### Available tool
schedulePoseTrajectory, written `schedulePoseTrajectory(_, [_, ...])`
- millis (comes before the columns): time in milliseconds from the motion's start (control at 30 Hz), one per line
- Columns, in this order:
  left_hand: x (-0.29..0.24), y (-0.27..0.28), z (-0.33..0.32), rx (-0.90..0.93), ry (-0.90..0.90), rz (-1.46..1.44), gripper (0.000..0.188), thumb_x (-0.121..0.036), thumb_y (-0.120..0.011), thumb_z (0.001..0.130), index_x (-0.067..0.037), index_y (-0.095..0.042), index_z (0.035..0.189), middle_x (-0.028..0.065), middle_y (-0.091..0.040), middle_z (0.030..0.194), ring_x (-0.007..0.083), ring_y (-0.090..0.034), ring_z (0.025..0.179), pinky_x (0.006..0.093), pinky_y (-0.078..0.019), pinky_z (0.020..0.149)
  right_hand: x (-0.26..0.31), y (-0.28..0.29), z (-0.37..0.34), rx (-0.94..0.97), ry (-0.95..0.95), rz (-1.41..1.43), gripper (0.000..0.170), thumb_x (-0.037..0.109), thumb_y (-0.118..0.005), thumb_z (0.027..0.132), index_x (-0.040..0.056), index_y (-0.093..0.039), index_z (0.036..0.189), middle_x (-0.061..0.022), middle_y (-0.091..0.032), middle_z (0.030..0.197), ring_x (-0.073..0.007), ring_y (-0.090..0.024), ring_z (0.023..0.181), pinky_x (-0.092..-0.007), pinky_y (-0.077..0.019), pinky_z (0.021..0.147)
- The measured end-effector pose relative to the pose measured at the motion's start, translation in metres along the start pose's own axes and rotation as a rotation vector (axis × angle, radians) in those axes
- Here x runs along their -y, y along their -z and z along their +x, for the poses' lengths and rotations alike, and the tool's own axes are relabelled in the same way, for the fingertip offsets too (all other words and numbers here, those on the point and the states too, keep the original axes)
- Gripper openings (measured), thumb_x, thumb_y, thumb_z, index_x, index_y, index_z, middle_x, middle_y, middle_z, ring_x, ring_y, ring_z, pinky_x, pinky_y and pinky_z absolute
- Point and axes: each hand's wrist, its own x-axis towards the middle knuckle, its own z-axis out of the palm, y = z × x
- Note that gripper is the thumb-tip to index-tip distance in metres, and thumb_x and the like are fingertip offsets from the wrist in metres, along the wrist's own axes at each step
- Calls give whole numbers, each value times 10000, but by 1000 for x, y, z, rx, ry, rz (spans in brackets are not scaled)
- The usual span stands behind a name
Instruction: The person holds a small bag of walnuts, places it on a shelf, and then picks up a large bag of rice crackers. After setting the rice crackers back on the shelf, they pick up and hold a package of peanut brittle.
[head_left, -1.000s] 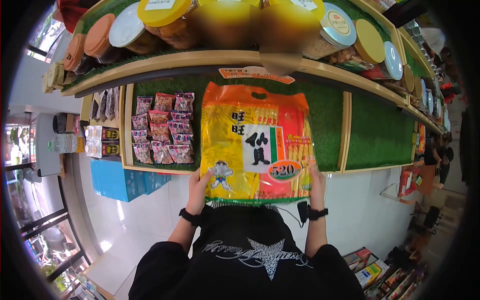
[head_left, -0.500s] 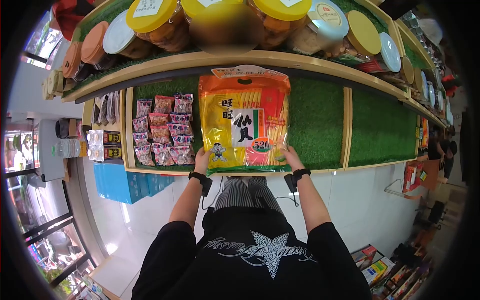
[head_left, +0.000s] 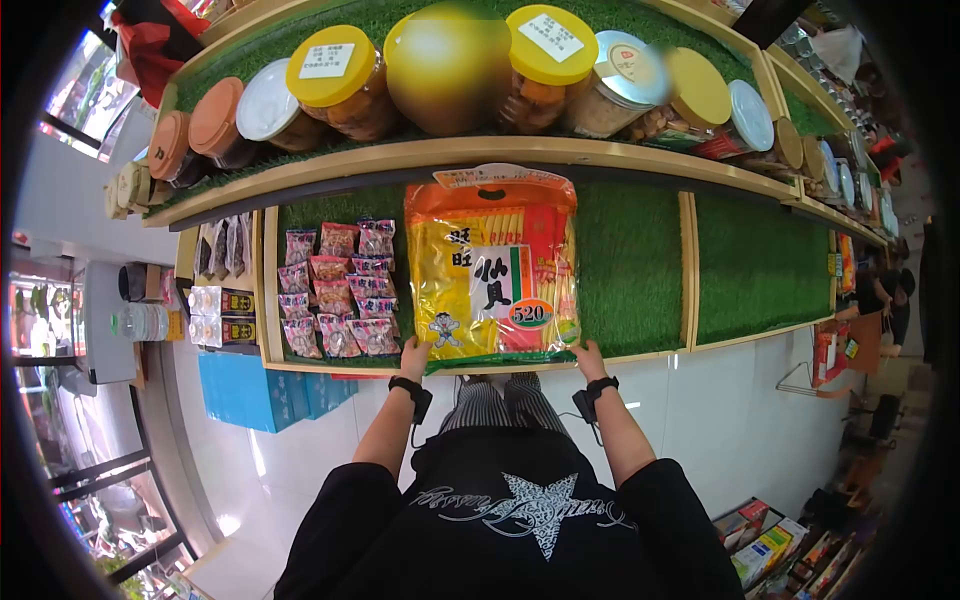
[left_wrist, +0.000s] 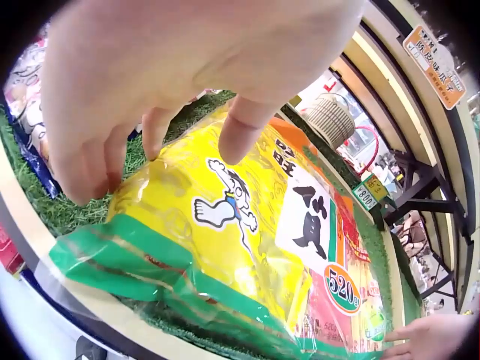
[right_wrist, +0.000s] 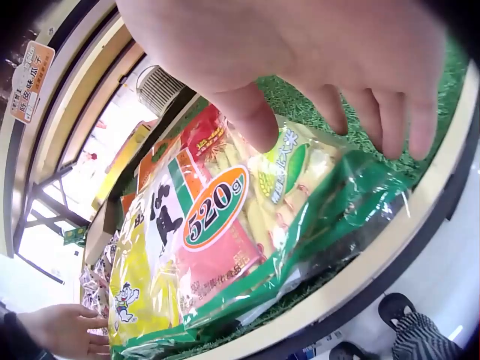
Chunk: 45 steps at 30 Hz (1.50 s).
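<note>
A large yellow, orange and red bag of rice crackers [head_left: 455, 285] lies flat on the green turf of the lower shelf, its green-edged end toward the person. My left hand [head_left: 415, 358] is at its near left corner. In the left wrist view, the thumb [left_wrist: 244, 127] hangs over the yellow side while the loosely extended fingers [left_wrist: 154, 135] point down along the edge. My right hand [head_left: 590, 360] is by the near right corner. Its thumb [right_wrist: 255, 124] is over the clear plastic, and its straight fingers [right_wrist: 375, 124] reach toward the turf beside the bag.
Small pink snack packets [head_left: 335, 270] stand in rows left of the bag. A wooden divider [head_left: 688, 270] is to the right. Above, lidded jars [head_left: 550, 60] line the upper shelf, whose front edge carries an orange price sign [head_left: 505, 178]. Blue boxes [head_left: 250, 390] stand below left.
The bag went from being held up by both hands to lying on the turf. Both hands moved down with it, and their fingers have loosened at its near corners.
</note>
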Motion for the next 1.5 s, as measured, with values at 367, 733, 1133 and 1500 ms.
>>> schedulePoseTrajectory(367, [-16,9,-11,84,-72,-290,553,-89,-484,809,72,-290,1301,127,-466,1226,181,-468,1085,257,-359,901,52,-7,-33,246,-175,569,747,252,-567,794,32,-158,1378,-117,-331,1352,-230,-296,1245,-386,-251,991])
schedulePoseTrajectory(733, [-19,7,-37,-13,-225,502,517,-322,-571,724,16,-515,1112,248,-570,1023,352,-523,1011,375,-411,845,2,-26,-43,-113,70,277,584,305,-608,741,-93,-457,1139,-234,-553,1079,-347,-519,1020,-359,-388,877])
schedulePoseTrajectory(1133, [-84,-75,-138,564,-405,311,313,-167,-554,800,18,-560,1053,30,-573,788,99,-512,719,229,-416,652,-53,123,-191,-329,51,707,314,293,-487,827,65,-568,1027,-57,-624,898,-136,-568,796,-264,-414,699])
schedulePoseTrajectory(1500, [-114,-276,-291,978,-533,300,284,-109,-491,863,35,-503,1107,98,-588,986,161,-549,944,265,-415,839,-151,254,-294,-765,261,824,197,122,-497,852,-16,-553,982,-88,-605,853,-147,-559,798,-257,-436,733])
